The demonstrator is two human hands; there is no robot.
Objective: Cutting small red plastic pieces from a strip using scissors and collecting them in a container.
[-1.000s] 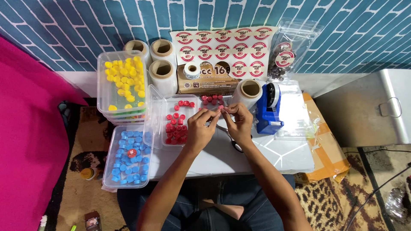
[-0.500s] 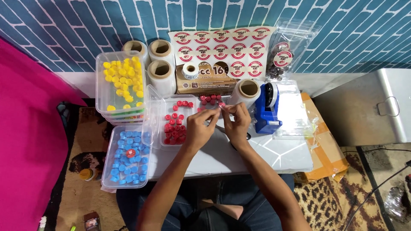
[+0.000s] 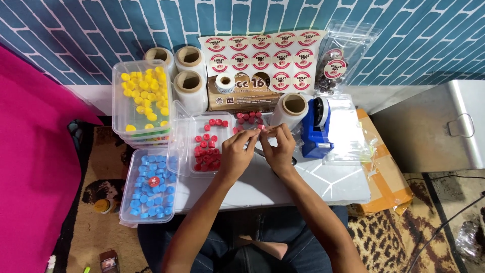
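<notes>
Where both hands meet, a small red cap [image 3: 261, 128].

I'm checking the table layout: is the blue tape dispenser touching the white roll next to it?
Touching. The head view shows the white roll pressed against the blue tape dispenser, with no gap visible between them.

A clear box of yellow caps [image 3: 143, 98] stood at the back left of the desk [image 3: 323, 184], with a box of blue caps [image 3: 149, 186] just in front of it. Three rolls of clear film [image 3: 189, 76] stood near a sheet of round stickers [image 3: 262, 53]. A blue tape dispenser [image 3: 316, 127] sat to the right.
</notes>
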